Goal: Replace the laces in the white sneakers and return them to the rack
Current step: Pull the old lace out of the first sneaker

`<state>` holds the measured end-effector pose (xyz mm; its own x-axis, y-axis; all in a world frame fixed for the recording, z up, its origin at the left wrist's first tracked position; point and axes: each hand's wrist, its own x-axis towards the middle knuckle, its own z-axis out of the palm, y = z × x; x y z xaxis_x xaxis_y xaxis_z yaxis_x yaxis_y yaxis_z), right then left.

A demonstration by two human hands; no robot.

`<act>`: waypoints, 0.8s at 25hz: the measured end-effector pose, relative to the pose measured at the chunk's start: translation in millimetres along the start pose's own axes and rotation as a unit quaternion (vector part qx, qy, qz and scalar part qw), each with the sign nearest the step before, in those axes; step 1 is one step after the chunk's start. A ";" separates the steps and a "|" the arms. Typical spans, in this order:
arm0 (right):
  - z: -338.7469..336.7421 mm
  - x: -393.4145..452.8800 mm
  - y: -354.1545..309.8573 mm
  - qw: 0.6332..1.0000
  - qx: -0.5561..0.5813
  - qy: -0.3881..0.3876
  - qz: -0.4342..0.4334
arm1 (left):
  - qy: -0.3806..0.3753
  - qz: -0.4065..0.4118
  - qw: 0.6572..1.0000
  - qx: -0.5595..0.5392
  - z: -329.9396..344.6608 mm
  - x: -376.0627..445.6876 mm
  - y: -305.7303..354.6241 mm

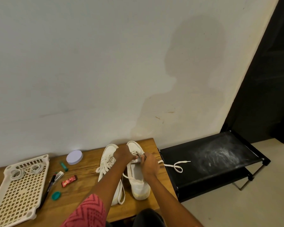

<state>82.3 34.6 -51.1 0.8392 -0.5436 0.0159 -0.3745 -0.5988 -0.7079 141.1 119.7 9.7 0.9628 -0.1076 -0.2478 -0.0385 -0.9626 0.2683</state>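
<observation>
Two white sneakers stand side by side on the wooden table (88,161), toes toward the wall. The left sneaker (107,159) is laced. Over the right sneaker (138,182) both hands meet at the eyelets: my left hand (123,155) and my right hand (148,163) each pinch its white lace (177,167). One end of that lace trails off the table's right edge in a loop. Another end lies beside the shoe's heel. A cream perforated tray (20,192) at the left holds coiled white laces (25,170).
A black two-tier shoe rack (208,163) stands right of the table, its top dusty. On the table lie a round lilac lid (74,157), a green tube (63,166), a red wrapper (69,181), a black marker (47,192), a teal cap (56,195) and an eraser (59,175).
</observation>
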 end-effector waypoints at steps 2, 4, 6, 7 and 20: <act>1.4 0.6 3.8 1.000 0.010 0.011 -0.011 | -0.011 -0.036 0.996 -0.078 6.9 2.5 -11.6; 2.8 1.5 7.4 0.999 0.010 0.023 -0.022 | -0.045 -0.089 0.973 -0.210 7.4 10.5 -24.2; -1.5 1.6 5.8 0.999 -0.028 0.021 -0.039 | -0.074 -0.105 0.955 -0.267 7.3 13.4 -30.5; -4.4 2.9 2.2 0.994 -0.085 0.005 -0.067 | -0.066 -0.099 0.958 -0.261 8.3 13.3 -30.1; 21.5 16.9 -43.7 0.900 -0.328 -0.100 -0.269 | 0.017 -0.060 0.979 -0.194 21.0 12.3 -32.0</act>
<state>121.3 64.3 -35.1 0.9983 0.0070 0.0578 0.0108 -0.9978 -0.0649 148.5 144.0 -21.5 0.9625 0.0150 -0.2707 0.1740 -0.8001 0.5742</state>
